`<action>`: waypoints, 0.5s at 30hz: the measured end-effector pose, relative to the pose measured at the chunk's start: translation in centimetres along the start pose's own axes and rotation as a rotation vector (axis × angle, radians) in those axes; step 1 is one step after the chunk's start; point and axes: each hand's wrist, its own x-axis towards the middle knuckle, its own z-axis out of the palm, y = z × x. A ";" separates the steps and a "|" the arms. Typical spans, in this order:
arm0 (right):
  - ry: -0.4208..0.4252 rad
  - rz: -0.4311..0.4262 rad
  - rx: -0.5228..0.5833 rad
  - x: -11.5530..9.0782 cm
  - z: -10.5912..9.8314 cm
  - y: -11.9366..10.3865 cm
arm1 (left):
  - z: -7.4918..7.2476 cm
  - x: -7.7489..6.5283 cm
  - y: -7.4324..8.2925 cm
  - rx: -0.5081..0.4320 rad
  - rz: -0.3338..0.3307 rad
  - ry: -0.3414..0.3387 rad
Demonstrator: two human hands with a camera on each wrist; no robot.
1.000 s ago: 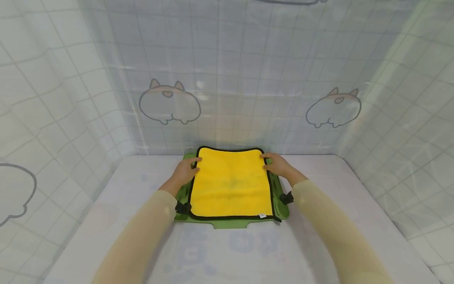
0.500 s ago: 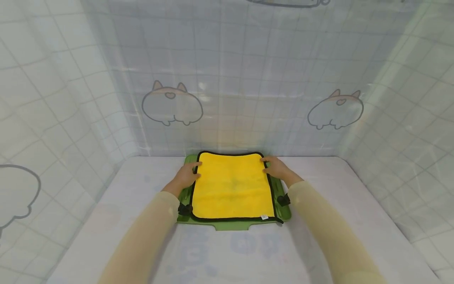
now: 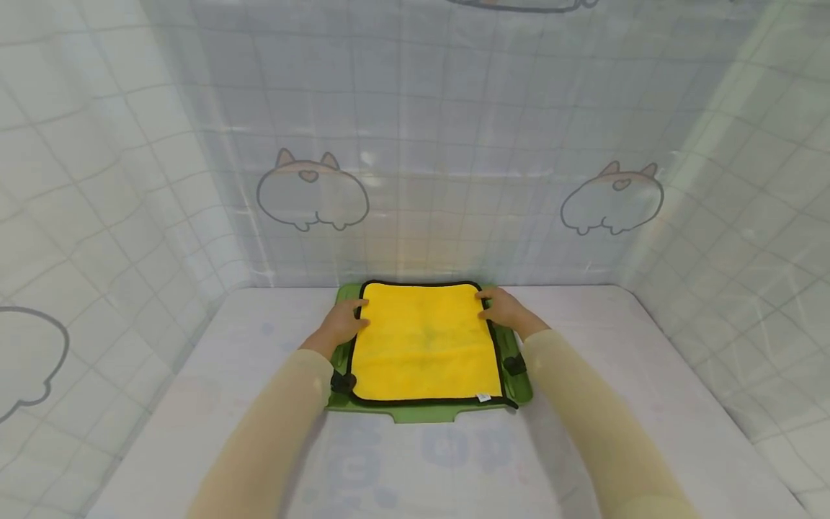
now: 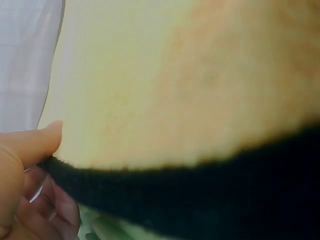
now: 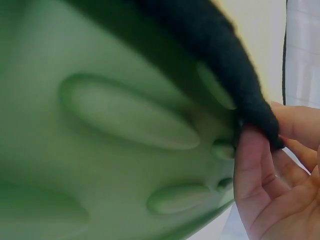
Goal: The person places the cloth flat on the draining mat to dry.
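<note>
A yellow cloth with a black border lies spread over a green ridged tray. My left hand pinches the cloth's left edge near its far corner. In the left wrist view the thumb is on the yellow face, with the fingers curled below the black border. Opposite it, my right hand pinches the right edge at about the same height. The right wrist view shows the fingers around the border, above the ridged tray surface.
A white tabletop with faint prints surrounds the tray. Close behind it rises a gridded curtain with cartoon animal drawings, and similar sheets stand at left and right. Black wrist straps hang near the tray's sides. A small white tag sits on the cloth's near edge.
The cloth's far edge has come down and toward me over the tray, with both hands lowering along with it. Their grip on the side edges stays the same. The head view has shifted slightly.
</note>
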 end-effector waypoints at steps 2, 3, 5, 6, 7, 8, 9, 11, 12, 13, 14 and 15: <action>-0.005 0.001 0.004 0.1 0.0 -0.1 | 0.0 0.0 0.0 0.001 -0.003 0.005; -0.006 0.001 0.004 0.1 0.0 -0.1 | 0.0 0.0 0.0 0.006 -0.003 0.007; -0.008 0.003 0.007 0.2 0.0 -0.1 | 0.1 0.1 -0.1 0.011 -0.006 0.008; -0.009 0.004 0.012 0.2 0.0 -0.1 | 0.1 0.2 -0.2 0.012 -0.006 0.009; -0.011 0.009 0.020 0.1 0.1 -0.1 | 0.2 0.3 -0.2 0.018 -0.007 0.008; -0.013 0.013 0.025 0.1 0.1 -0.2 | 0.2 0.3 -0.3 0.025 -0.005 0.006; -0.015 0.017 0.031 0.0 0.1 -0.2 | 0.2 0.4 -0.4 0.030 -0.003 0.004; -0.022 0.018 0.039 -0.2 0.1 -0.3 | 0.2 0.4 -0.5 0.031 -0.006 -0.002; -0.027 0.016 0.039 -0.2 0.1 -0.4 | 0.1 0.3 -0.6 0.032 -0.008 -0.006; -0.031 0.016 0.034 -0.3 0.1 -0.5 | 0.1 0.3 -0.6 0.033 -0.013 -0.011; -0.034 0.011 0.024 -0.4 0.1 -0.5 | 0.1 0.3 -0.6 0.033 -0.015 -0.016; -0.035 0.009 0.011 -0.4 0.0 -0.5 | 0.1 0.2 -0.5 0.032 -0.021 -0.023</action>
